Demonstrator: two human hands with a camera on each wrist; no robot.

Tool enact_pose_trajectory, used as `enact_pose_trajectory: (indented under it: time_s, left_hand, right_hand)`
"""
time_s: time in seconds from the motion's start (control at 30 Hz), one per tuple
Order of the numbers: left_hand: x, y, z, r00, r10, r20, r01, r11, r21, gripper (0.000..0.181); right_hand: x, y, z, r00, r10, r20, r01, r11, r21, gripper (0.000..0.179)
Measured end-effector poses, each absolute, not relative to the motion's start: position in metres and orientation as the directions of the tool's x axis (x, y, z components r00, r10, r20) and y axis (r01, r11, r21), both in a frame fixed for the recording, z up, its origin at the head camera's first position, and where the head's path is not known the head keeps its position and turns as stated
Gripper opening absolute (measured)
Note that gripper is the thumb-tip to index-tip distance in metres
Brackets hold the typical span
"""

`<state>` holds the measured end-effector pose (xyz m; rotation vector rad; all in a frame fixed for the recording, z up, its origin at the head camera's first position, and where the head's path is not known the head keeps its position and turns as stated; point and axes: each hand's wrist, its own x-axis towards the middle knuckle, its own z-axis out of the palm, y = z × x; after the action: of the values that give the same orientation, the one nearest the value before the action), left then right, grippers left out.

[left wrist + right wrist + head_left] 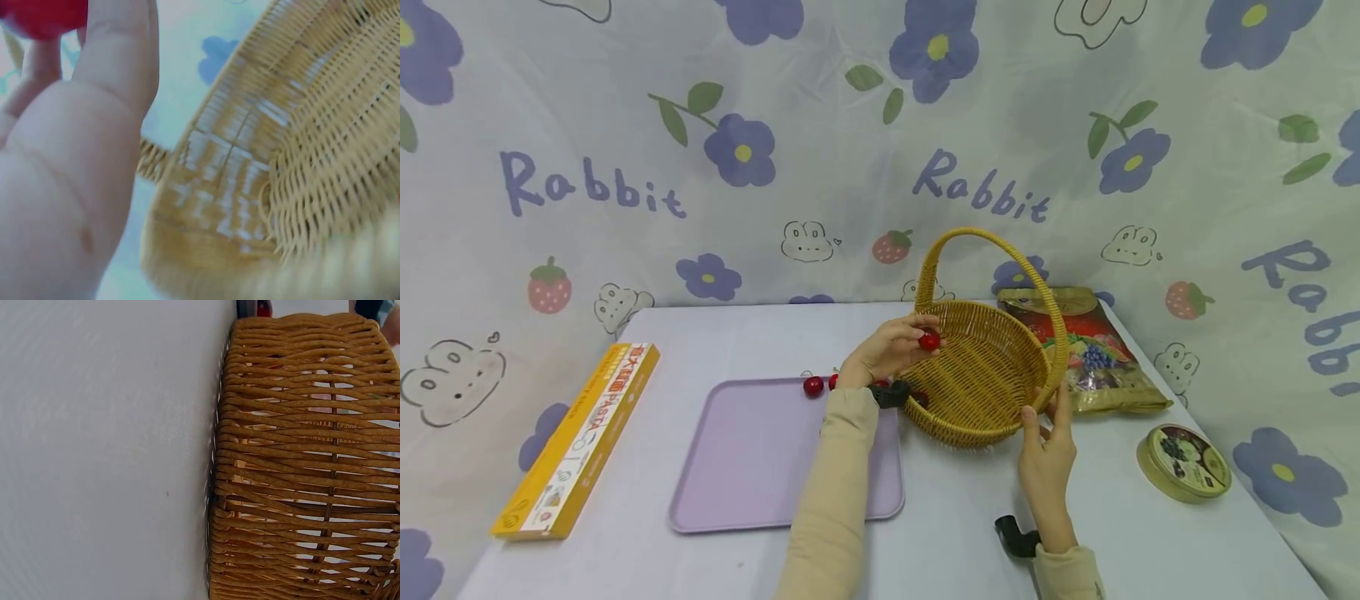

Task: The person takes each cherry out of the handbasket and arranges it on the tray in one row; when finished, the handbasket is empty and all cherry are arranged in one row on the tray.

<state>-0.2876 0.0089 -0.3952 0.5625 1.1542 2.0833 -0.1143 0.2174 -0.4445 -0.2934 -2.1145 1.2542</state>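
Note:
Between the thumb and fingers of my left hand (887, 350) is a dark red cherry (929, 339), held up by the left rim of a woven wicker basket (985, 375). The left wrist view shows that cherry (47, 15) at its top corner, with the basket wall (219, 175) beside the hand. My right hand (1048, 458) grips the basket's right rim near the foot of its arched handle (973, 233). In the right wrist view the woven side (306, 456) fills the right half, and the hand is out of sight. More cherries (813, 386) lie along the back edge of a lilac tray (752, 475), partly behind my left wrist.
A yellow pasta box (580, 442) lies at the left of the white table (955, 533). Behind the basket on the right lies a red and gold fruit-print bag (1093, 358). A round gold tin (1183, 462) sits near the right edge. A printed curtain (850, 167) hangs behind.

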Motion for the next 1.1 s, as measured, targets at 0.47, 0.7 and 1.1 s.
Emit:
enact_pose_trajectory:
  time_s: [0.47, 0.7, 1.1]
  left_hand:
    - [-0.279, -0.098, -0.398, -0.9, 0.421, -0.117, -0.32, -0.454, 0.831, 0.023]
    - [-0.266, -0.153, -0.394, -0.958, 0.201, -0.203, -0.248, -0.234, 0.94, 0.04]
    - [-0.255, -0.159, -0.412, -0.981, 0.152, -0.121, 0.002, 0.632, 0.775, 0.061]
  right_hand:
    - [-0.116, 0.218, -0.446, -0.75, 0.493, 0.44, -0.149, 0.523, -0.839, 0.061]
    - [-0.116, 0.219, -0.447, -0.746, 0.494, 0.446, -0.149, 0.529, -0.835, 0.062]
    - [-0.117, 0.22, -0.449, -0.741, 0.495, 0.453, -0.159, 0.526, -0.835, 0.062]
